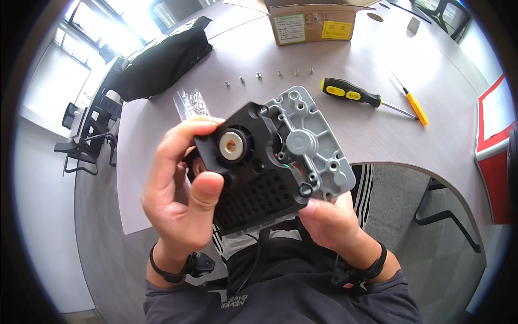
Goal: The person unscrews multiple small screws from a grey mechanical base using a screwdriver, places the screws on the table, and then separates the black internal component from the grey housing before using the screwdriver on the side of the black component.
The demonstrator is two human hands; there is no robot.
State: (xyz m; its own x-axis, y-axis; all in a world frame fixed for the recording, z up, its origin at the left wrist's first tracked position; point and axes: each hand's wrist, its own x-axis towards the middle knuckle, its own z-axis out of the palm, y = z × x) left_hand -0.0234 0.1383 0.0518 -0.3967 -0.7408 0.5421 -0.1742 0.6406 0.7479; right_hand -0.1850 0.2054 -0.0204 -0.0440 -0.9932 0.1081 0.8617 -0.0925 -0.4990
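Above my lap I hold up a mechanical unit made of a black plastic cover [261,186] joined to a grey cast-metal housing [318,146]. The cover has a grid of small holes and a round metal ring [232,146] with a copper-coloured centre. My left hand [181,200] grips the black side, with its thumb near the ring and its index finger along the upper edge. At the lower right corner my right hand [334,218] is closed, its thumb by a corner screw [305,189] and its other fingers hidden behind. A little green and red shows between the two parts.
Several small screws [258,75] stand in a row on the table [377,137]. A clear bag of screws [191,102] lies left of them. Rightward are a yellow-black screwdriver [350,92] and a thin orange one [418,109]. Farther back are a cardboard box [315,27] and black bag [162,59].
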